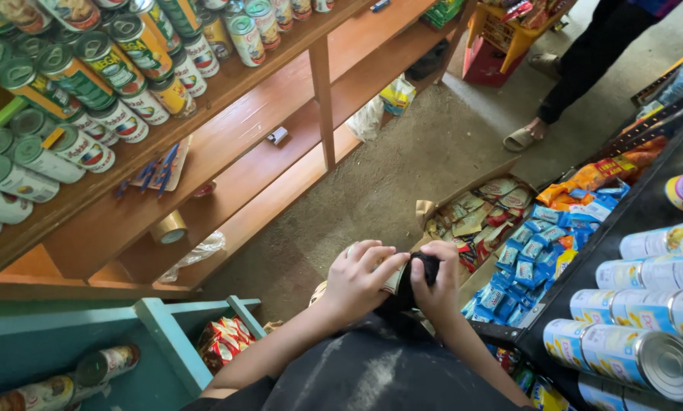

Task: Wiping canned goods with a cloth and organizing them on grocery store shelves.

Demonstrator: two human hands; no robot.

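The wooden shelving (227,144) fills the far left, its top board packed with tins (90,68) lying on their sides, lids outward, likely so that many fit and can be pulled one at a time; the lower boards hold only a roll of tape (169,227), some blue pens on a card (159,166) and a small box. On the right a dark rack (623,228) carries larger cans (646,358), also on their sides, with blue sachets (528,259) hanging along its edge. On the floor between them an open cardboard box (478,213) shows mixed snack packets. Near left, a teal shelf (159,335) holds more tins and red packets (223,339).

Close in, the left hand (356,281) curls its fingers over a small pale object (394,280), pressed against the black cloth (426,268) that the right hand (442,289) grips from the other side, held near the chest. What the pale object is cannot be made out; the fingers cover most of it. Another person's legs and sandalled foot (522,137) stand far right, cut off above.
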